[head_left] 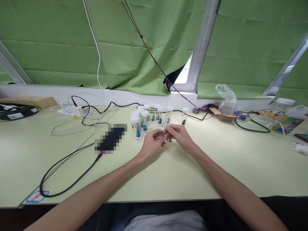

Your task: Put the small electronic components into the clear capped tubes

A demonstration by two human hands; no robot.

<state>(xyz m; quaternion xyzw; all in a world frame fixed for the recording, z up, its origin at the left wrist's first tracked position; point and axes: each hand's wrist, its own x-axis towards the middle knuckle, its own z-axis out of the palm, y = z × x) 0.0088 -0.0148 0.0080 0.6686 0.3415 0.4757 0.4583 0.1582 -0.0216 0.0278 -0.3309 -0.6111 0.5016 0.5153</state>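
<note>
Both left hand (pixel 152 145) and right hand (pixel 180 136) pinch one thin dark pin (pixel 164 132) between closed fingertips, near the vials (pixel 145 119).

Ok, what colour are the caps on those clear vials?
White caps; the head view shows them best.

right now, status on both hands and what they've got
Left hand and right hand meet over the table, both pinched on a small dark part, too small to identify. Vials stand just beyond the hands. Nothing between them.
</note>
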